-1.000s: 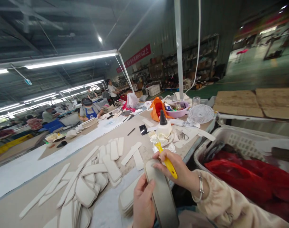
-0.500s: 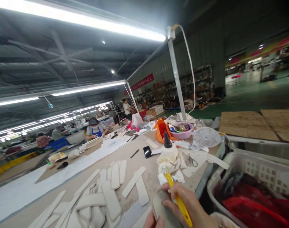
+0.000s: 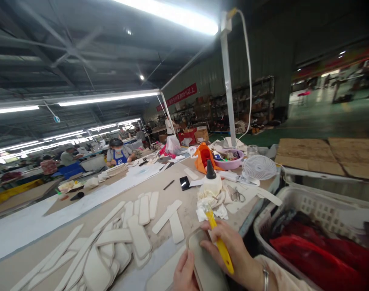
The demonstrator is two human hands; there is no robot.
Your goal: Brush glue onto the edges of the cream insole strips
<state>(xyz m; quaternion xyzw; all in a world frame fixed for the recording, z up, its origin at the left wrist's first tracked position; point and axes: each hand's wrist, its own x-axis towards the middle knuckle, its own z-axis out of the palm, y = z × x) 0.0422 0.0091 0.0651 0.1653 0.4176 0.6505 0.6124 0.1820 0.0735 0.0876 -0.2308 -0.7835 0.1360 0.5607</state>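
My left hand grips a flat grey-beige shoe piece at the bottom edge of the head view, thumb along its side. My right hand is wrapped round a yellow-handled brush and also presses its fingers on the piece. The brush bristles point away from me toward a white glue bottle with a black nozzle, which stands on crumpled white rags.
Several pale padded strips lie spread over the long table. A white plastic basket with red material sits at right. A small white fan, scissors, a black phone and a purple bowl lie beyond. Other people work at far tables.
The camera tilted up and then partly back down. My hands keep the same hold on the piece and the brush, now lower in view.
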